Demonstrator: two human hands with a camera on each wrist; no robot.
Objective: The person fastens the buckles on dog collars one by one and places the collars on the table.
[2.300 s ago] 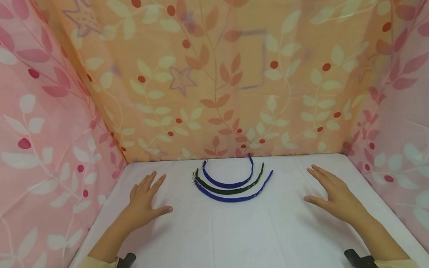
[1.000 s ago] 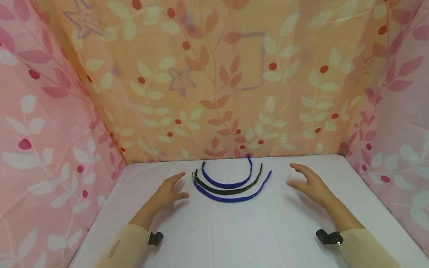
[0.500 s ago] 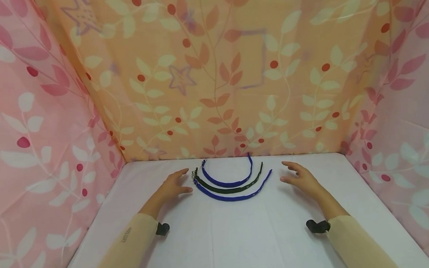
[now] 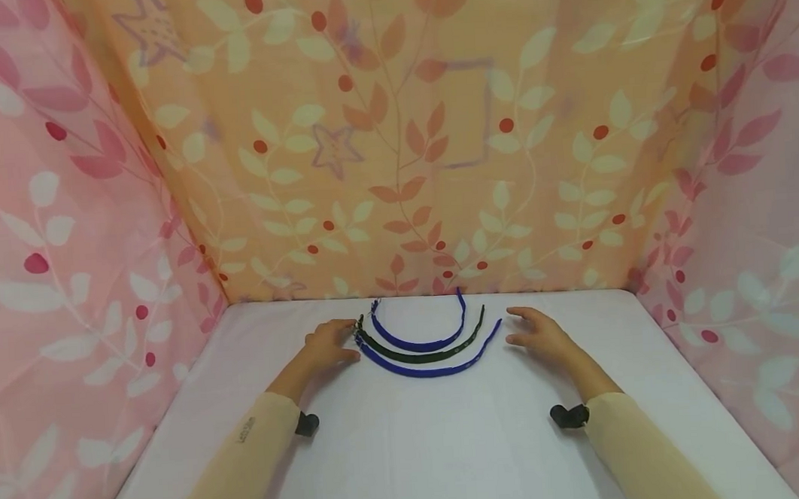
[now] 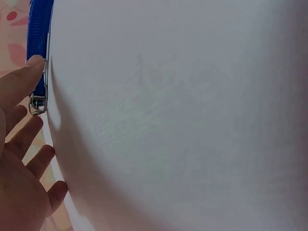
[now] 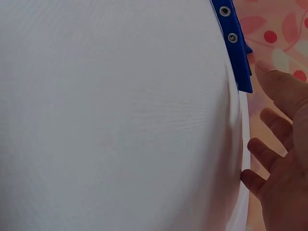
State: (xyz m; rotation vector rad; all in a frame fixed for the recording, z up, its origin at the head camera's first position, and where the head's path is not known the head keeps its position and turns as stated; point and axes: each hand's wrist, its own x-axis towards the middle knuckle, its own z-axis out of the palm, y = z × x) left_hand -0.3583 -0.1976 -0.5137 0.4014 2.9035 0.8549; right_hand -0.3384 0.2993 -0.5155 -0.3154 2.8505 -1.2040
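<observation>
Three buckle collars lie nested in curves near the far edge: a front blue collar (image 4: pixel 429 373), a dark green collar (image 4: pixel 437 357) and a rear blue collar (image 4: pixel 420 347). Their buckle ends point left. My left hand (image 4: pixel 325 346) is at those ends, thumb and fingers apart. In the left wrist view its thumb overlaps a blue strap (image 5: pixel 39 41) just above the metal buckle (image 5: pixel 37 103); whether it touches I cannot tell. My right hand (image 4: pixel 540 338) stands just right of the front blue collar's tip, fingers spread. The right wrist view shows that eyeleted end (image 6: pixel 238 57) apart from the thumb.
A white-covered table (image 4: pixel 444 451) carries the collars. Behind it rises an orange leaf-patterned curtain (image 4: pixel 288 202), with pink patterned curtains at the left (image 4: pixel 98 318) and right (image 4: pixel 766 260). A black wrist camera (image 4: pixel 307 424) sticks out from the left sleeve, another (image 4: pixel 569 415) from the right.
Both hands have moved inward from the table's sides, the left to the collars' buckle ends and the right close to the front blue collar's tip. The collars have not moved on the table.
</observation>
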